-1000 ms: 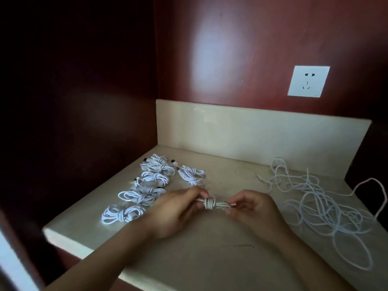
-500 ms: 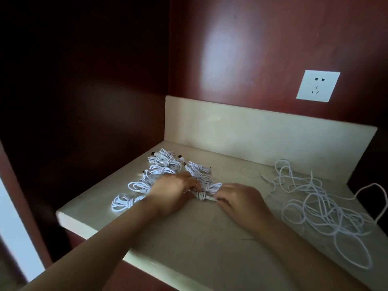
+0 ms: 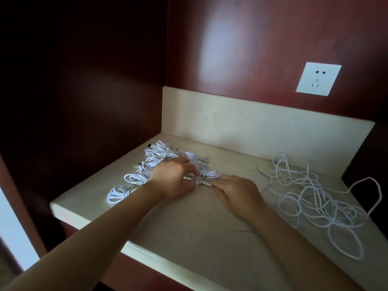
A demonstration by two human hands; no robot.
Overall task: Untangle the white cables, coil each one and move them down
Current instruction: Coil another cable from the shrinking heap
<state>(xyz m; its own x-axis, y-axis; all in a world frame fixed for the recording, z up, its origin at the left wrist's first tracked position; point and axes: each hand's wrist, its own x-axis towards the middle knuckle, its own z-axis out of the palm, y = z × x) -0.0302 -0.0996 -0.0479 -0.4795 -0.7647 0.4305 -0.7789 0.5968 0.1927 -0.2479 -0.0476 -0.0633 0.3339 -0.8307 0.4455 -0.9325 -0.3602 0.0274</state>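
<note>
A freshly coiled white cable (image 3: 199, 180) lies low on the cream countertop (image 3: 205, 234) between my two hands. My left hand (image 3: 172, 177) holds its left end with curled fingers. My right hand (image 3: 235, 191) pinches its right end with the fingertips. Several other coiled white cables (image 3: 159, 154) sit in rows behind and to the left of my left hand, one bundle (image 3: 118, 192) near the front left corner. A loose tangle of white cables (image 3: 315, 194) spreads over the right part of the counter.
The counter ends in a front edge (image 3: 100, 227) and is closed by a cream backsplash (image 3: 252, 122) and dark red walls. A white wall socket (image 3: 318, 78) is above right. One cable loop (image 3: 373, 194) hangs over the right edge.
Both hands moved forward and left with the coiled cable, bringing it from mid-air down to the counter next to the row of coiled bundles.
</note>
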